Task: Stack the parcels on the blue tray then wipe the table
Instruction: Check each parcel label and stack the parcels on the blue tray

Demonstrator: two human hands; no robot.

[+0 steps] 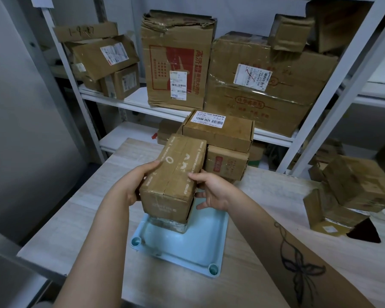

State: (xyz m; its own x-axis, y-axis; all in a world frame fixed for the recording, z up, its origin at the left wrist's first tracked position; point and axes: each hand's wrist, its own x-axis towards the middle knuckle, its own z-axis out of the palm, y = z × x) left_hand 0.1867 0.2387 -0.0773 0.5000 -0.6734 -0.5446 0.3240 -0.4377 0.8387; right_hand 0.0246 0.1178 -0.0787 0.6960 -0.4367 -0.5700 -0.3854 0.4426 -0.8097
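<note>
A light blue tray (pixel 193 245) lies on the pale wooden table (pixel 265 258). Above its far left part I hold a brown cardboard parcel (pixel 173 176) with white print between both hands. My left hand (pixel 140 181) grips its left side. My right hand (pixel 209 190) holds its right side, thumb on top. Under this parcel sits a lower, tape-wrapped parcel (pixel 169 224) on the tray. Whether the two touch is unclear. Behind stand two stacked parcels (pixel 227 161), the upper one bearing a white label.
More parcels (pixel 347 196) are piled at the table's right edge. A white metal shelf (pixel 129 101) behind the table carries several large cardboard boxes (pixel 265 83). A grey wall runs along the left.
</note>
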